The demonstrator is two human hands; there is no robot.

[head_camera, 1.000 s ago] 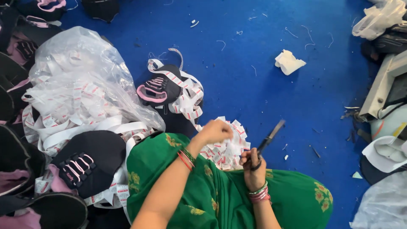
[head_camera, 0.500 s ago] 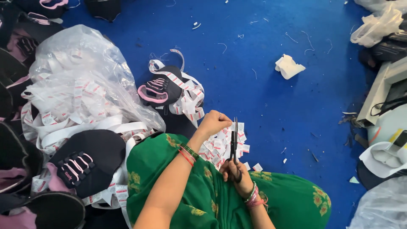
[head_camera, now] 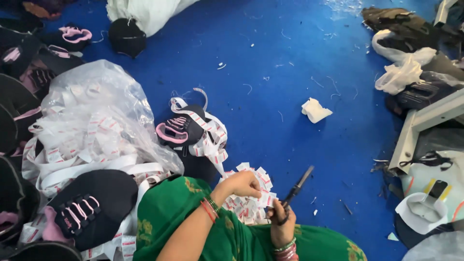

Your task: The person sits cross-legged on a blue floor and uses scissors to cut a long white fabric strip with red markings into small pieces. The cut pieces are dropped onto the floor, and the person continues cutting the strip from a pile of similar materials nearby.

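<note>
Cutting labels looks like the step in hand: the right hand (head_camera: 282,227) grips black scissors (head_camera: 296,188), fingers closed around the handles. The left hand (head_camera: 241,183), fingers curled, pinches white label tape (head_camera: 208,140) over the cut-label pile (head_camera: 251,205) at lower centre; feeding tape between the blades likely comes next.

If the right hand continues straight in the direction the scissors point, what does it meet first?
The right hand aims the scissors up and to the right. That line crosses bare blue floor with only thread scraps; the way looks free, though depth is unclear.

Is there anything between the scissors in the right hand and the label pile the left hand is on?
Nothing visible. The scissors in the right hand sit beside the pile of cut labels, where the left hand rests.
</note>
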